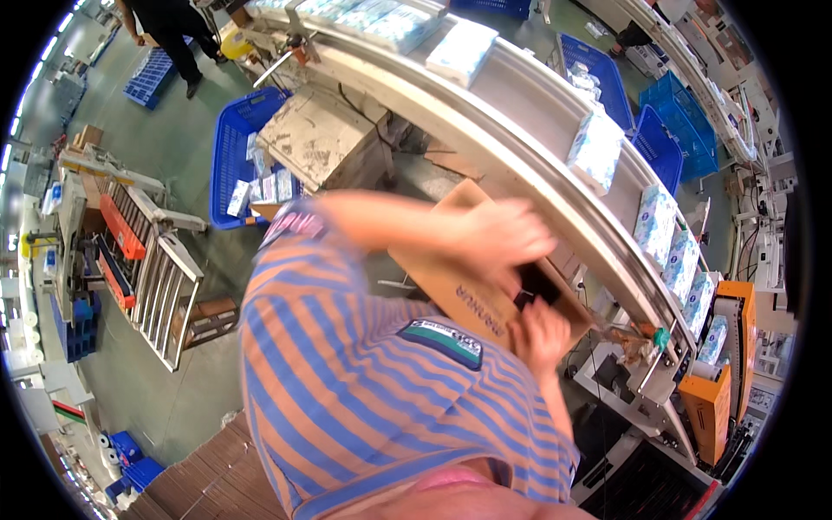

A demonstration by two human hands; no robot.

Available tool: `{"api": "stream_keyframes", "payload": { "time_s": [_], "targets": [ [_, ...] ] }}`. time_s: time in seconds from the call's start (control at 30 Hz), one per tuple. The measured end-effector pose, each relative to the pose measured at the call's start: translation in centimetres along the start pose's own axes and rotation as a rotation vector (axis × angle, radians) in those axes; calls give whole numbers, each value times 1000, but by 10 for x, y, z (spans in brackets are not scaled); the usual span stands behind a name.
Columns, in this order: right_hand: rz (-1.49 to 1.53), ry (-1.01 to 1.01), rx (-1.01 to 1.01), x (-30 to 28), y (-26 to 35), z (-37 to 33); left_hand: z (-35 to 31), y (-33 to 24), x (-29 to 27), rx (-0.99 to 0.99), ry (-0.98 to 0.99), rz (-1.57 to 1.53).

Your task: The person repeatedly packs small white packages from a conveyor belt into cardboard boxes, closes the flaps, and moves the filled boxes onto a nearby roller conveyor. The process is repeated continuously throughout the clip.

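A brown cardboard box (451, 282) with dark printing on its side is tilted in front of my striped shirt, beside the conveyor. A dark opening shows between my two hands. My left hand (511, 232) reaches across the box's upper part, smeared by motion, so its finger grip is unclear. Lower down, my right hand (542, 336) has its fingers bent over the box's edge by the opening. White-and-blue soft packs (596, 152) lie spaced along the curved conveyor (529, 113), past the box.
A blue basket (224, 165) with small packs stands left, against a worn metal cabinet (316, 134). Roller frame (165, 286) is farther left. Orange machine (706, 412) sits at the conveyor's right end. Flattened cardboard (212, 477) is stacked behind me. Another person (173, 35) stands far left.
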State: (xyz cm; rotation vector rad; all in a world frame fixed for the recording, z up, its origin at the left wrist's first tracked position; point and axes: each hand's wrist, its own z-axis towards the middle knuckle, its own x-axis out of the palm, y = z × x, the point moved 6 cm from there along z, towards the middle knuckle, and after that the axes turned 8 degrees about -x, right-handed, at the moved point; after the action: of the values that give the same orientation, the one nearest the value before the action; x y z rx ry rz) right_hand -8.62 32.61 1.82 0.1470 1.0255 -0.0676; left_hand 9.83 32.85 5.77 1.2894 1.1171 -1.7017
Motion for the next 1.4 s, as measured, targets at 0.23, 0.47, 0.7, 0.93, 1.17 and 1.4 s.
{"api": "stream_keyframes", "payload": {
  "time_s": [0.23, 0.47, 0.7, 0.93, 1.17, 1.4],
  "targets": [
    [-151, 362, 425, -7, -77, -56, -40, 31, 29, -182, -177, -433],
    [415, -217, 1295, -54, -171, -296, -54, 101, 358, -1083, -260, -1500],
    [1743, -777, 1090, -41, -112, -236, -71, 45, 32, -855, 91, -1712],
    [1717, -290, 1424, 86, -151, -158, 76, -103, 86, -211, 357, -834],
    [496, 3, 1250, 56, -200, -135, 29, 66, 40, -145, 116, 197],
    [-227, 417, 1264, 25, -216, -146, -51, 143, 156, -799, -60, -162]
  ]
}}
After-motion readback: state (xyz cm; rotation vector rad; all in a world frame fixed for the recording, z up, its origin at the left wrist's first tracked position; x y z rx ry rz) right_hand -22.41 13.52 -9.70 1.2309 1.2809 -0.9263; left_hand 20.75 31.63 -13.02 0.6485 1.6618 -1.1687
